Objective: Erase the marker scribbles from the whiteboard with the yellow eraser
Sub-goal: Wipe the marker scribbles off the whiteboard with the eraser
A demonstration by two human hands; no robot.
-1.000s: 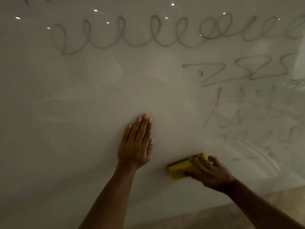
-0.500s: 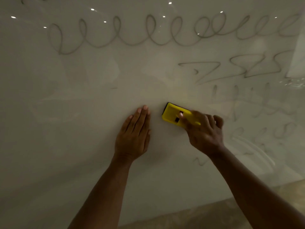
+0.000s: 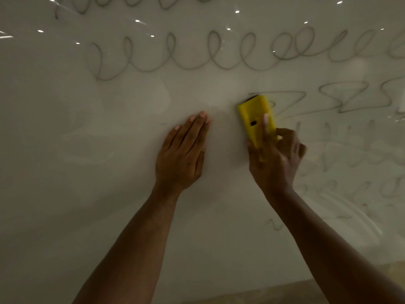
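Note:
The whiteboard point(image 3: 87, 150) fills the view. A row of looping marker scribbles point(image 3: 219, 53) runs across its upper part, and zigzag scribbles point(image 3: 341, 99) lie to the right, with fainter smeared marks below them. My right hand point(image 3: 276, 159) grips the lower end of the yellow eraser point(image 3: 254, 115), which stands nearly upright against the board with its top at the left end of the zigzag line. My left hand point(image 3: 184, 154) lies flat on the board, fingers together, just left of the eraser.
A short squiggle point(image 3: 276, 224) sits low on the board beside my right forearm. The board's lower edge and a pale floor strip point(image 3: 252, 295) show at the bottom right. Ceiling light reflections dot the top.
My right hand has swept the eraser from low on the board up past my left hand to the zigzag line, turning it upright. My left hand stays flat on the board.

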